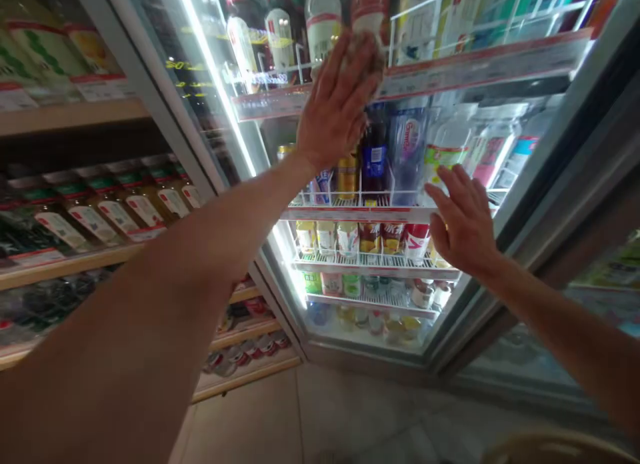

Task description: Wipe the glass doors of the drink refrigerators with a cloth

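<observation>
My left hand (pixel 340 97) is raised with fingers stretched out flat, in front of the upper shelf strip (pixel 475 67) of a lit drinks fridge (pixel 550 184). Its fingertips cover the base of a red-labelled bottle (pixel 370 4); I cannot tell whether they touch it or a glass pane. My right hand (pixel 463 217) is lower and to the right, also flat with fingers apart, holding nothing, in front of the middle shelf near a green-labelled bottle (pixel 445 151). A dark blue bottle (pixel 374 154) and a clear blue-labelled bottle (pixel 406 151) stand between the hands.
Lower fridge shelves carry rows of cans and small bottles (pixel 347 237). Wooden shelves on the left hold green-capped bottles (pixel 115 214) and cans near the floor. A tiled floor (pixel 325 417) lies below, and a tan rounded rim (pixel 560 447) shows at bottom right.
</observation>
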`<state>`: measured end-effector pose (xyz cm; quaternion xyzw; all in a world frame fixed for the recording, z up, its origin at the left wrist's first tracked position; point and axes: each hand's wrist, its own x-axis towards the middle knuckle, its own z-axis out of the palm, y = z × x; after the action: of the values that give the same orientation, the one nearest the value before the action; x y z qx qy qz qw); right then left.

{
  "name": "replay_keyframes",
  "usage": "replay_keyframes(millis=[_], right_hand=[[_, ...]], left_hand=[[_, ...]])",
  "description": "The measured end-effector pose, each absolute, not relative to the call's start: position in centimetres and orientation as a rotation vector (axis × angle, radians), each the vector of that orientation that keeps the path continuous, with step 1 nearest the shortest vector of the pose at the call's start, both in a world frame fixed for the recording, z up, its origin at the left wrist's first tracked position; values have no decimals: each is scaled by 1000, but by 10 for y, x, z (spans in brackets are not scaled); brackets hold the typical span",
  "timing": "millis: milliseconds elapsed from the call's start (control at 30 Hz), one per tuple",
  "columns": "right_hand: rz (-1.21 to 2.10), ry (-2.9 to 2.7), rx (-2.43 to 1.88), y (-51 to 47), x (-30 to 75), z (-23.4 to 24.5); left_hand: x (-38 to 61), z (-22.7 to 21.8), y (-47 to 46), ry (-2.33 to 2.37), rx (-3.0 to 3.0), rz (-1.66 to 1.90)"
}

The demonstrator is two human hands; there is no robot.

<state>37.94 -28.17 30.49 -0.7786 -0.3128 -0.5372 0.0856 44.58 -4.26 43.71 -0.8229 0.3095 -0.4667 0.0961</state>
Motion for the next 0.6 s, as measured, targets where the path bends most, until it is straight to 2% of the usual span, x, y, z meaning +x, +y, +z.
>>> replay_keyframes(millis=[167,267,433,600], right_hand=[[-1423,-950,-2141,-261,385,314],[-1447,-891,-2008,-238,397,326],[-1628,-781,-2157,-182,416,337],[-1753,-720,-2342,-151,432,353]], left_hand=[[437,382,-99,881,-2437,-1537],[433,359,-110,815,-2504,-1706],[430,353,-65,1000,-2432,-1971],[438,341,-13,1060,-2377,-1935]])
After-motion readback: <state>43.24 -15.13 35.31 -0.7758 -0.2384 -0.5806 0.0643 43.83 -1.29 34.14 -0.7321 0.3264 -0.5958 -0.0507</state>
